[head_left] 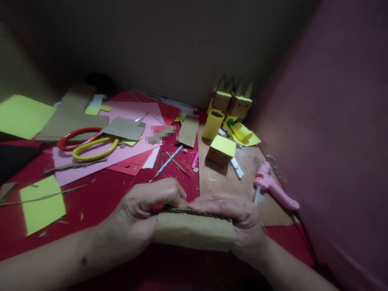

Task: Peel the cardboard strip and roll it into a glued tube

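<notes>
Both hands grip one bent piece of brown corrugated cardboard, close in front of me. My left hand is closed on its left end, with curled fingers along the top edge. My right hand is closed round the right end, its fingers laid across the far side toward the left fingertips. A flat face of the cardboard is turned to me, and the fluted edge shows along the top. The side away from me is hidden behind the fingers. Beyond the hands lies a light-blue pencil.
Red-and-yellow-handled scissors lie on pink paper at left, partly under cardboard. A pink glue gun rests at right by the wall. Yellow-topped cardboard box and yellow tube stand on a brown board. Scraps litter the red surface.
</notes>
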### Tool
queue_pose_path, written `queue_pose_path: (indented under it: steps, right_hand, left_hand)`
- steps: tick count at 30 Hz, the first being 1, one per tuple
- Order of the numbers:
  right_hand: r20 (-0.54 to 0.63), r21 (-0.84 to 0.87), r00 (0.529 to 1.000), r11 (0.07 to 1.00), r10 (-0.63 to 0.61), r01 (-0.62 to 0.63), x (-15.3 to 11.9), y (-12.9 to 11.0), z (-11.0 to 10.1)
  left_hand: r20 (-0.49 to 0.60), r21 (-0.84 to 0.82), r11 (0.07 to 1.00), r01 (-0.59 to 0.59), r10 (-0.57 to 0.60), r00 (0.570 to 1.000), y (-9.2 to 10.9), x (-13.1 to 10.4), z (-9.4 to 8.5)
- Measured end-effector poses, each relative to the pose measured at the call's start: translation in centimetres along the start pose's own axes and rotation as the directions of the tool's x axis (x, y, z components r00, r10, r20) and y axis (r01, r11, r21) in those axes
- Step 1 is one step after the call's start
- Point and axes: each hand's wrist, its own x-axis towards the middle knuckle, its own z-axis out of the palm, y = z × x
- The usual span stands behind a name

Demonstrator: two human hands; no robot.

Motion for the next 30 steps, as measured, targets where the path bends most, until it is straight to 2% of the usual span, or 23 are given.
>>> queue_pose_path:
  steps: [6,12,18,23,30]
  right_hand:
    - [-0.038,-0.017,0.999,1.000,-0.016,0.015,-0.26,0.10,-0.24]
    - [-0.075,-0.020,0.997,1.000,0.018,-0.020,-0.27,0.04,-0.41]
    - [-0.032,-0.033,0.999,0.999,-0.003,0.002,0.17,-0.19,-0.41]
    - [0.015,0.005,1.000,1.000,0.007,-0.007,0.16,-0.04,-0.40]
    - [0.011,0.009,0.999,0.999,0.042,-0.042,0.17,-0.05,-0.61]
  left_hand:
    - [0.024,-0.059,0.998,0.013,-0.012,1.000,0.04,0.30,-0.10]
    - [-0.028,0.092,0.991,-0.101,0.104,0.994,0.17,0.37,-0.68]
    - [-0.009,0.102,0.988,-0.115,0.117,0.993,0.64,0.24,-0.63]
    - [0.043,0.092,0.980,-0.178,0.175,0.984,0.49,-0.03,-0.58]
    - [-0.030,0.065,0.986,-0.153,0.155,0.987,-0.03,-0.05,0.01]
